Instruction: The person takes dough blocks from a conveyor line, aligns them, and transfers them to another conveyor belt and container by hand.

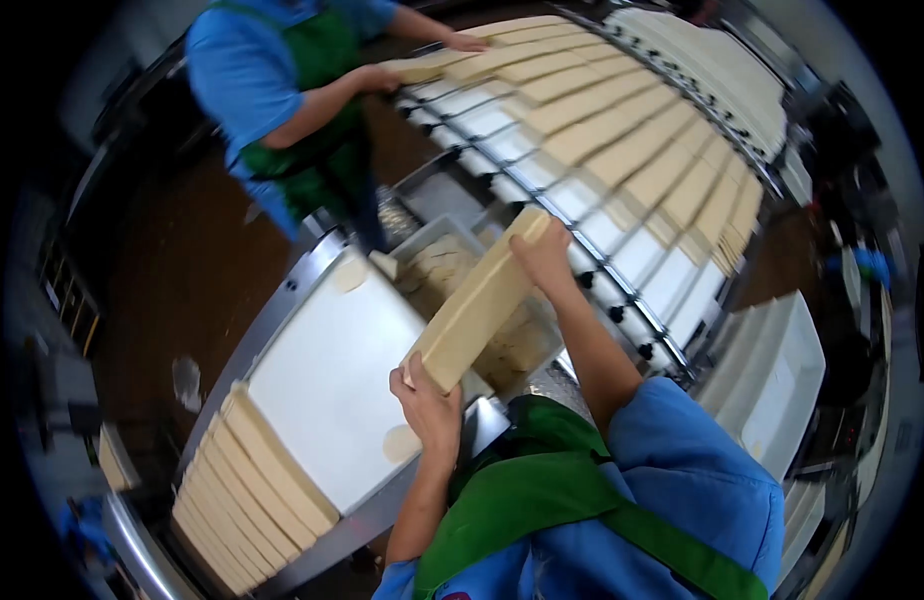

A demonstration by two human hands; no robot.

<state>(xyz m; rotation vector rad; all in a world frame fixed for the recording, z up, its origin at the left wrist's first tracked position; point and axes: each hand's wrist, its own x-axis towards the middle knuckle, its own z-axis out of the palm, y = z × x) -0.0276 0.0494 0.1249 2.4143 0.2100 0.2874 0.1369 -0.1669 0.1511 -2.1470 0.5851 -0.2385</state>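
Note:
A long pale-yellow block (482, 297) is held up slantwise in front of me, one end in each hand; its exact material I cannot tell. My left hand (429, 402) is closed around the lower, nearer end. At the upper, farther end my right hand (544, 255) grips the block, close to the rack's edge. Beneath the block stands a grey bin (452, 228) holding pale flat scraps (512, 352). To the left lies a white board (332, 350) with thin pale rounds at its edges and a row of similar slabs (252, 490) at its near end.
A wide rack with dark bars (622, 275) carries rows of pale slabs (622, 110) ahead and right. Across it, a co-worker in a green apron (327, 60) has both hands on a slab. White trays (772, 390) are stacked at right. Brown floor (172, 260) shows at left.

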